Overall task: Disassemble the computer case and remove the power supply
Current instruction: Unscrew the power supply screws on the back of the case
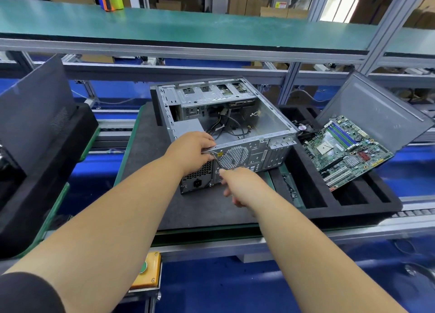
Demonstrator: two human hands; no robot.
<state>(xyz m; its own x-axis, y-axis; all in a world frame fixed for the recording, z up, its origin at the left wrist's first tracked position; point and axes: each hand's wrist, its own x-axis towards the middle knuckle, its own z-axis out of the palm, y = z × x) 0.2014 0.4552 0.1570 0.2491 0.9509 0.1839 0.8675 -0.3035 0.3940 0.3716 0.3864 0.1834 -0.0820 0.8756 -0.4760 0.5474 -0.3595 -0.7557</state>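
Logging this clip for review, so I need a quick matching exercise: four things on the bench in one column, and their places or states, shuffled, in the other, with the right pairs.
Things
1. motherboard
2. power supply
3. left hand
4. screwdriver

Places or states
A. grips the top rear corner of the computer case
B. propped in the black foam tray, right of the case
C. held by the right hand, tip at the case's rear panel
D. seated in the near left corner of the case, socket facing out

Pairs: 1-B, 2-D, 3-A, 4-C
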